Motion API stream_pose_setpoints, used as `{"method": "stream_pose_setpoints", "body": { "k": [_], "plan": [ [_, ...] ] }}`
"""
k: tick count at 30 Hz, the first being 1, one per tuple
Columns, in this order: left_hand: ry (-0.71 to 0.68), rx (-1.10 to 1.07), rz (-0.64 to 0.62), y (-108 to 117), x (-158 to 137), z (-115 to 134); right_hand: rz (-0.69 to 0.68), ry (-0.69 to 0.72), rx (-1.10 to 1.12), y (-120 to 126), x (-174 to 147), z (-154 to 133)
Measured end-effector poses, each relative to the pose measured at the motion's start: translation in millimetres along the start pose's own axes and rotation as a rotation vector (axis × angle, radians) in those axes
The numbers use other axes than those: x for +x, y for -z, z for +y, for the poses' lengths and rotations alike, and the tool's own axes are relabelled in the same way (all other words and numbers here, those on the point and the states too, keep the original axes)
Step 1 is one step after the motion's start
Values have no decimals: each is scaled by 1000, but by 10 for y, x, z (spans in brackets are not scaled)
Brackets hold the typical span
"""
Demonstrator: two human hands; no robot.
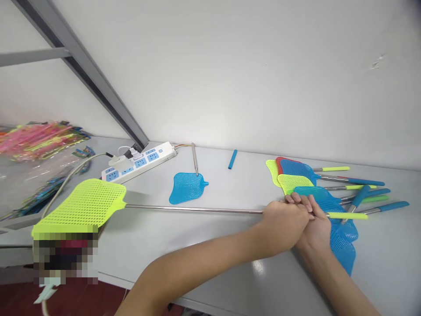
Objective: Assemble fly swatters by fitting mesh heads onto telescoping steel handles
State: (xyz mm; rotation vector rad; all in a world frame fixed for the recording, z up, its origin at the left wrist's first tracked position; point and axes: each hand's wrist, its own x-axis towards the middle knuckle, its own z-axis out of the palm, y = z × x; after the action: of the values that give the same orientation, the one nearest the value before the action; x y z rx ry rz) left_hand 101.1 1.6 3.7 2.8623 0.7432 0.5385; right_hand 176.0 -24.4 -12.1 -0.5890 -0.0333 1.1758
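Observation:
A yellow-green fly swatter (82, 202) with an extended metal rod lies across my view, its mesh head at the left and its yellow grip (348, 215) at the right. My left hand (285, 223) is closed around the rod near the grip. Pressed against it, my right hand (314, 224) also holds the rod, just left of the yellow grip. Beneath and beyond my hands is a pile of blue, yellow and red fly swatters (296, 167) with short handles. A loose blue swatter head (187, 188), a short metal rod (194, 158) and a blue tube (233, 159) rest on the table.
A white power strip (141, 163) with plugs and a cable stands at the back left, beside a grey metal post (95, 79). Bagged colourful items (39, 140) lie at the far left. A white wall (246, 79) backs the grey table (148, 245).

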Motion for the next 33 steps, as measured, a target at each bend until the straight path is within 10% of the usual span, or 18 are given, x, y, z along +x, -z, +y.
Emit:
{"method": "stream_pose_setpoints", "body": {
  "k": [9,17,26,33],
  "plan": [
    [111,40,-134,37,-139,-198,54,-1,83,133,191,-279],
    [203,97,-262,560,-528,-761,97,208,248,188,312,-624],
    [258,145,-130,702,-669,-802,35,-34,176,191,272,-431],
    [218,130,-62,671,-693,-717,13,96,155,159,187,-624]
  ]
}}
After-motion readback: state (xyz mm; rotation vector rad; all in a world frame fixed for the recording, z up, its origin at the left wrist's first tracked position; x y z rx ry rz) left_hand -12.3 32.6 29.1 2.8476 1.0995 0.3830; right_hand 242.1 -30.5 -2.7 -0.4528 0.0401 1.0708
